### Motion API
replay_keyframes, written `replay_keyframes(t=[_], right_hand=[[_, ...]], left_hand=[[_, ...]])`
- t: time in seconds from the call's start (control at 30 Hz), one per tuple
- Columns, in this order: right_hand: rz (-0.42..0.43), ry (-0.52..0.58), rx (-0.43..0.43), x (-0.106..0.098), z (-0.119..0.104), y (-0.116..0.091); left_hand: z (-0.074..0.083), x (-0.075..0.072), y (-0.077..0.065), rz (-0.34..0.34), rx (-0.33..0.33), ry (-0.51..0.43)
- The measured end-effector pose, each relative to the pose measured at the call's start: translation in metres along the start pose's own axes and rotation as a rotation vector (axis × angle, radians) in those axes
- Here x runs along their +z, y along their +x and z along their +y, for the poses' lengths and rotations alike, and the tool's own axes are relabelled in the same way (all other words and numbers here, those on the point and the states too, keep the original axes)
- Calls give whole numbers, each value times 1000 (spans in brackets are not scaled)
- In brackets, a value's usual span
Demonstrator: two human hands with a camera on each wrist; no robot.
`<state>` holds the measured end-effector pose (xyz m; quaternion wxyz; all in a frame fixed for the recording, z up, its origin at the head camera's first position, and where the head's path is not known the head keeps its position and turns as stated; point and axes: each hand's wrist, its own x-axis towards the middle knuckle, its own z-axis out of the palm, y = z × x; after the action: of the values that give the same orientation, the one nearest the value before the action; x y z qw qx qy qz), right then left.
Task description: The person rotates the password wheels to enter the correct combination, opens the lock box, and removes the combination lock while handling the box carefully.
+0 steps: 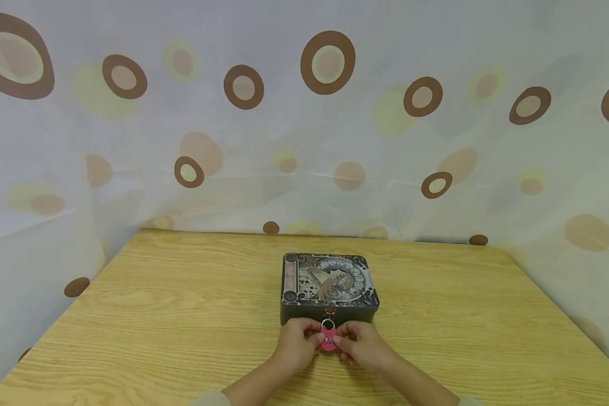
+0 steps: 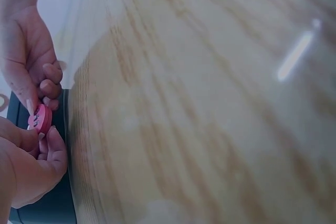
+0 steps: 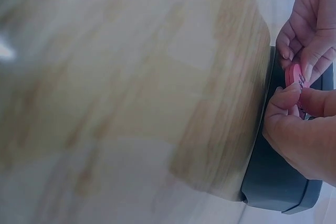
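Padlock with a pink body (image 1: 328,346) and a row of small number dials (image 1: 328,340) sits between the person's two hands, at the front of a black box (image 1: 309,313). The left hand (image 1: 298,343) pinches its left side between thumb and fingers, and the right hand (image 1: 366,345) pinches the opposite side likewise. Its silver shackle (image 1: 327,320) points up toward the orange-red clasp (image 1: 330,310) on the box front; whether it passes through the clasp is too small to tell. The box lies flat, its ornately illustrated lid (image 1: 330,279) down, on a wood-grain tabletop (image 1: 182,293). Behind hangs a pale backdrop (image 1: 284,124) printed with brown, peach and yellow circles. Light sleeve cuffs (image 1: 211,398) show at the lower edge.
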<state>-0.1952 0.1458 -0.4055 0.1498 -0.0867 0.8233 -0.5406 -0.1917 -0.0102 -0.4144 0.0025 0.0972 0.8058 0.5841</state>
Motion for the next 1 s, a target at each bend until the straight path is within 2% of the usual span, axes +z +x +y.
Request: replay_keyframes(t=[0.2, 0.5, 1.0], right_hand=[[3, 5, 0, 1, 0, 0], [19, -20, 30, 1, -1, -1], [0, -40, 2, 0, -1, 0]], left_hand=[[1, 0, 0, -3, -4, 0], [-1, 0, 1, 0, 24, -9], [-2, -1, 0, 18, 34, -30]])
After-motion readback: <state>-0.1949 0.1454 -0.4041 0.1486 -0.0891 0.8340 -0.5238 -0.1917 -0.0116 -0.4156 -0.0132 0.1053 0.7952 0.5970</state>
